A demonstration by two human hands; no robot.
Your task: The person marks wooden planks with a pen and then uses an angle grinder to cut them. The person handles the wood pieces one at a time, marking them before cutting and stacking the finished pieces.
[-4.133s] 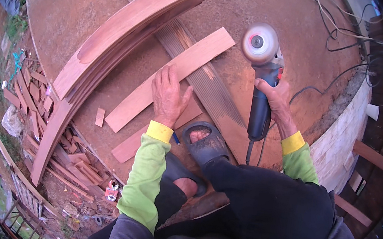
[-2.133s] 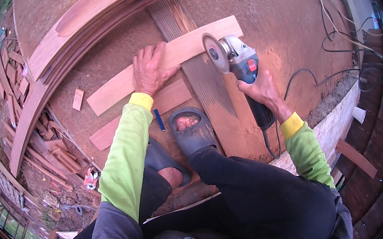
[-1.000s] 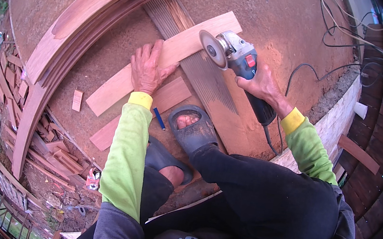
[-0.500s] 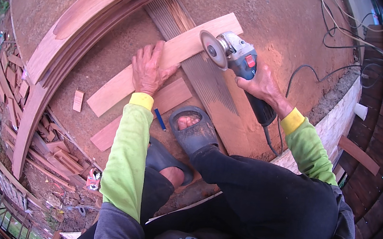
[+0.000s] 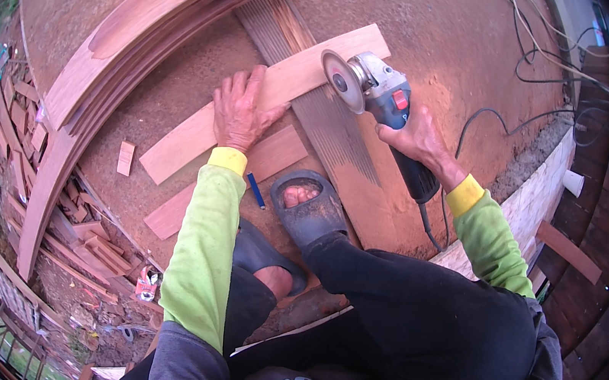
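My left hand [image 5: 240, 111] lies across a flat, pale wooden board [image 5: 307, 70], its fingers over the far edge and its thumb along the near edge, holding it down. The board slants up to the right over a grooved plank [image 5: 331, 133]. In my right hand [image 5: 423, 138] is an angle grinder [image 5: 387, 97], gripped round its body. The grinder's cutting disc [image 5: 343, 81] stands close by the board's near edge, near its right end; whether they touch I cannot tell. Another piece of board [image 5: 279, 147] lies beneath, partly hidden. A blue pencil-like stick [image 5: 256, 190] rests beside my left sleeve.
Large curved wooden pieces [image 5: 143, 15] arch along the left. Wood offcuts [image 5: 100, 251] are heaped beyond the floor edge, and a small block [image 5: 125, 158] lies nearer. The grinder's cord [image 5: 430, 226] runs down beside my knee; more cables [image 5: 559, 66] tangle at upper right. My sandalled feet are close to the boards.
The whole view has shifted very slightly. Both hands, the board and the angle grinder keep nearly the same places relative to each other.
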